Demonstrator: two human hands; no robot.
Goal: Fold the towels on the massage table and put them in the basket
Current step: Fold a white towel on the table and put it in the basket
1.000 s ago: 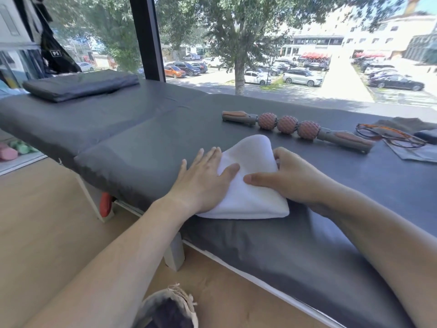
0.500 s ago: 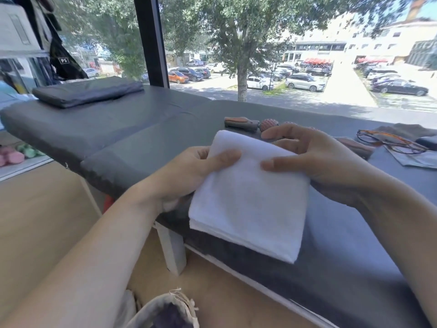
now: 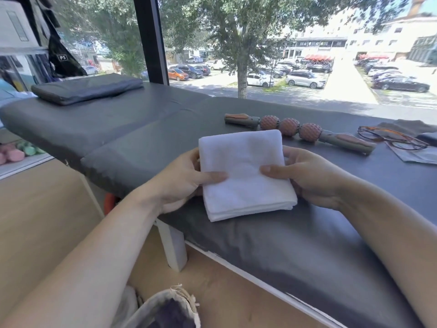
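Head view: one white folded towel [image 3: 243, 174] is held over the near edge of the massage table [image 3: 132, 129], its layered edges facing the camera. It is pinched from both sides, the left hand [image 3: 182, 181] with its thumb across the top and fingers hidden beneath, the right hand [image 3: 305, 176] gripping likewise from the opposite side. Whether the towel rests on the padding or is just lifted off it cannot be told. The two-sided grip is judged to keep the stacked layers square so the fold does not slip apart on the way to the basket [image 3: 170, 308], whose frayed rim shows at the bottom of the picture, below the table's near edge.

Counted: one white towel, one basket, two hands. Also seen are one massage roller [image 3: 298, 131] with three knobbed balls along the far edge, one pair of glasses [image 3: 392, 138] toward the right end, and one dark cushion [image 3: 87, 88] at the far left corner.
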